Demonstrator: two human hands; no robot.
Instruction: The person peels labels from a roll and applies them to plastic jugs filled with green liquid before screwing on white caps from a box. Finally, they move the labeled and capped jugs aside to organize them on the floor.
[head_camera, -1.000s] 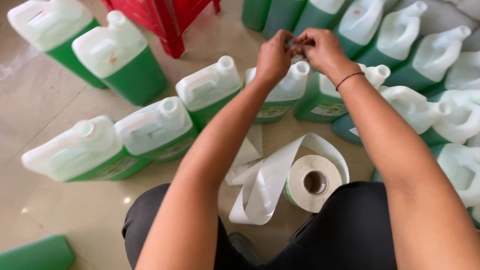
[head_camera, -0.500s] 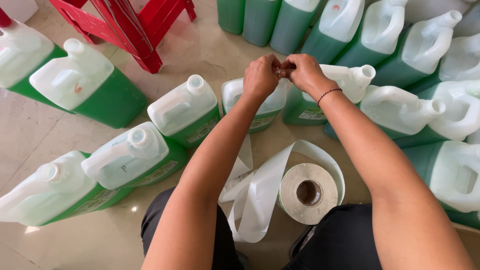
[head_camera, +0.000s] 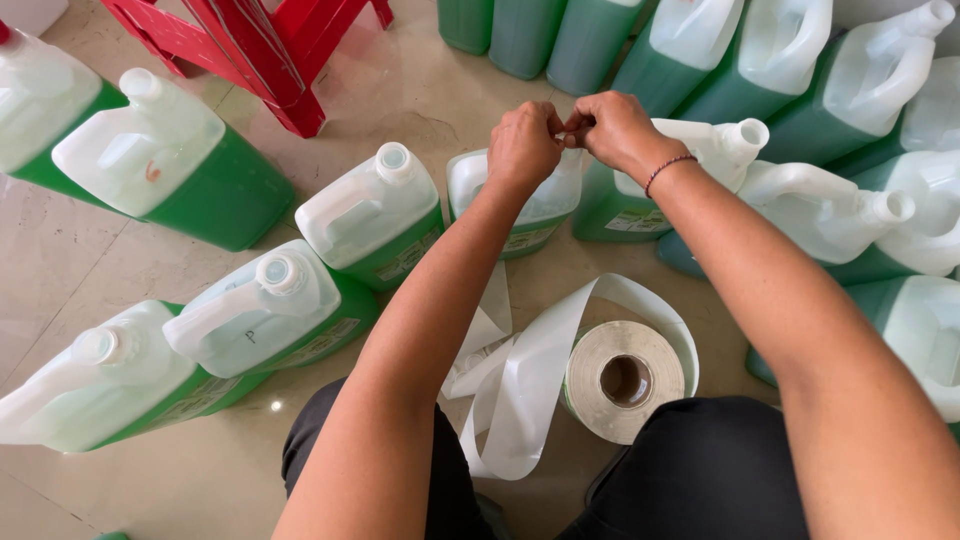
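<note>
Green jugs crowd the tiled floor (head_camera: 420, 90) on every side, a row of them lying tipped at the left (head_camera: 255, 310) and more standing packed at the right (head_camera: 800, 200), with a red plastic stool (head_camera: 265, 50) at the top. In the middle stands the jug being worked on (head_camera: 520, 215), directly under both hands. Near the knees lies the label roll (head_camera: 625, 380), its white backing strip (head_camera: 520, 400) trailing loose across the floor.

The left hand (head_camera: 525, 145) is closed to a pinch, and the right hand (head_camera: 615, 130) is pinched too, fingertips meeting; what sits between them is too small to tell, likely a sticker or its peeled edge.

Risks, as I judge them: the loose strip curls close to the forearms, so a sweep of an arm could drag the roll or snag the strip. The jugs stand tight together, and an elbow could knock one over. And a sticky piece held between two pinches may fold onto itself or tear if the hands pull unevenly.
</note>
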